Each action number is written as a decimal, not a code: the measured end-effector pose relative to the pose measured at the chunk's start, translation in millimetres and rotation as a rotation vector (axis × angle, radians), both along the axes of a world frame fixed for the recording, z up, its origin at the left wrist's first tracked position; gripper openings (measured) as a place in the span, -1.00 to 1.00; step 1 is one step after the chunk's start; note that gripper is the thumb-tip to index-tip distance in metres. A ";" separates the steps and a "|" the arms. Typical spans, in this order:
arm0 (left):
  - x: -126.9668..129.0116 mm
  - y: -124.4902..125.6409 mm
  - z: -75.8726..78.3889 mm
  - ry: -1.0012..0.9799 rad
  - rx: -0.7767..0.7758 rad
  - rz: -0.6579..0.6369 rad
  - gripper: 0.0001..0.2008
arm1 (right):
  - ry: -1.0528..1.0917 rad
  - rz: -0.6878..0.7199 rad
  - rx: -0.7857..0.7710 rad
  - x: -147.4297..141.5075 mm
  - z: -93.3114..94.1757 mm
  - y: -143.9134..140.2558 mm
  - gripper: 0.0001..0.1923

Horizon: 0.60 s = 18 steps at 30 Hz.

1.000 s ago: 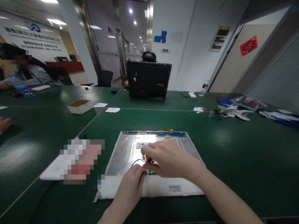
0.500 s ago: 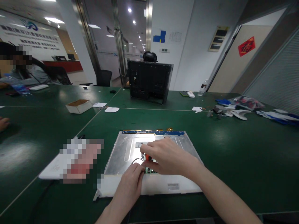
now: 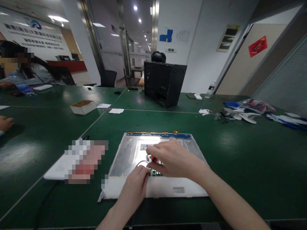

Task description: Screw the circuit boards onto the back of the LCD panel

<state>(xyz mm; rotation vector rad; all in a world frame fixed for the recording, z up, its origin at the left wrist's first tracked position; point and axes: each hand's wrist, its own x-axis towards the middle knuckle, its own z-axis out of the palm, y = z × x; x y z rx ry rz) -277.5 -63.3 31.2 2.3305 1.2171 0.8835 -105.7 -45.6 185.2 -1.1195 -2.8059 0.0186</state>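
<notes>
A flat display panel (image 3: 120, 156) with a metal back lies in front of me. A narrow blue circuit strip (image 3: 146, 135) runs along its far edge. My right hand (image 3: 171, 158) is closed around the red-and-black handle of a screwdriver (image 3: 154, 158); its tip is hidden. Under that hand a small green circuit board (image 3: 153, 172) partly shows. My left hand (image 3: 136, 180) rests at the panel's near white border (image 3: 165, 188), fingers together, their tips at the board's left side. What they pinch, if anything, is hidden. A thin dark cable (image 3: 142, 162) curves beside the fingertips.
A white device (image 3: 56, 167), partly blurred out, lies left of the panel. Farther off are an open box (image 3: 83, 107), paper slips (image 3: 116, 111) and a black monitor-like casing (image 3: 163, 83). Loose parts (image 3: 231, 113) and a bottle (image 3: 210, 89) are at right. Another person's hand (image 3: 6, 124) rests at left.
The black casing at the back has turned and shifted right. The other person's hand at left shows more. The view has shifted slightly; my hands stay in nearly the same place on the panel.
</notes>
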 end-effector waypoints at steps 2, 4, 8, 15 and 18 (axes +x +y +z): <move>-0.3 0.3 -0.2 0.012 -0.013 0.004 -0.82 | 0.005 0.016 -0.005 1.0 0.6 -0.5 -0.84; -0.1 0.4 0.7 0.023 -0.034 0.007 -0.83 | 0.014 0.030 -0.011 1.3 1.1 -1.2 -0.83; 0.8 0.4 1.3 0.025 -0.041 0.003 -0.82 | 0.031 0.025 -0.014 0.0 0.4 -1.4 -0.81; -0.8 0.1 -2.7 0.021 -0.016 -0.010 -0.80 | -0.007 0.006 0.011 1.1 -0.4 0.6 -0.83; -0.4 0.2 -1.0 0.016 -0.022 -0.008 -0.81 | 0.016 0.040 -0.020 3.0 1.6 -0.6 -0.84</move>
